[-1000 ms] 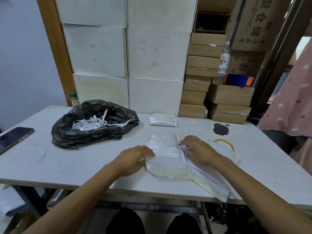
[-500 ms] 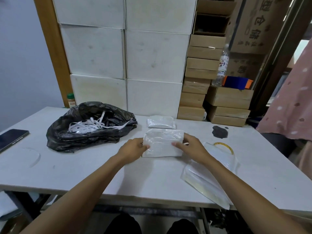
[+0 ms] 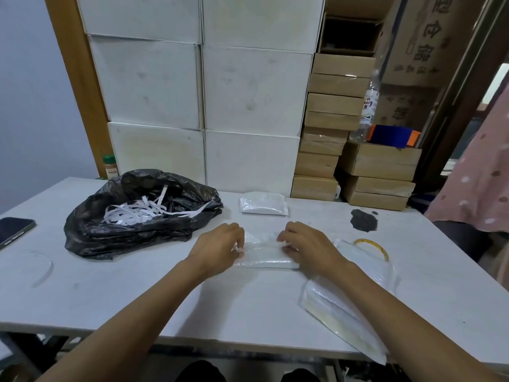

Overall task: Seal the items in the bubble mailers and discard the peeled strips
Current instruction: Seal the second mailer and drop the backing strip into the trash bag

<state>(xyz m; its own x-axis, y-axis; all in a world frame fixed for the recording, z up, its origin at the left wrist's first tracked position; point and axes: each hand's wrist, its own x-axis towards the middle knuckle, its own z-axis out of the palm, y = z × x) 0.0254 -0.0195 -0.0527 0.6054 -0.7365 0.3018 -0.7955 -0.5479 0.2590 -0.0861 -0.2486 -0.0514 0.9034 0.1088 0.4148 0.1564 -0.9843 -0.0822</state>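
A white bubble mailer [image 3: 263, 255] lies flat on the white table [image 3: 137, 293] between my hands. My left hand [image 3: 217, 248] pinches its left end with curled fingers. My right hand [image 3: 308, 245] grips its right end, fingertips on the top fold. A sealed mailer [image 3: 263, 203] lies further back by the boxes. A black rubbish bag [image 3: 132, 235] holding several white peeled strips [image 3: 137, 212] sits at the left. Clear flat mailers [image 3: 347, 321] lie under my right forearm, reaching the front edge.
A phone [image 3: 13, 230] lies at the table's left edge. A yellow tape ring [image 3: 371, 246] and a dark stain [image 3: 363, 220] are at the right. White and brown boxes [image 3: 248, 92] are stacked along the back. A person in pink [image 3: 479, 172] stands at the far right.
The mailer has gone from the pile near the front edge to further back on the table. Both hands went with it and now hold its ends closer together.
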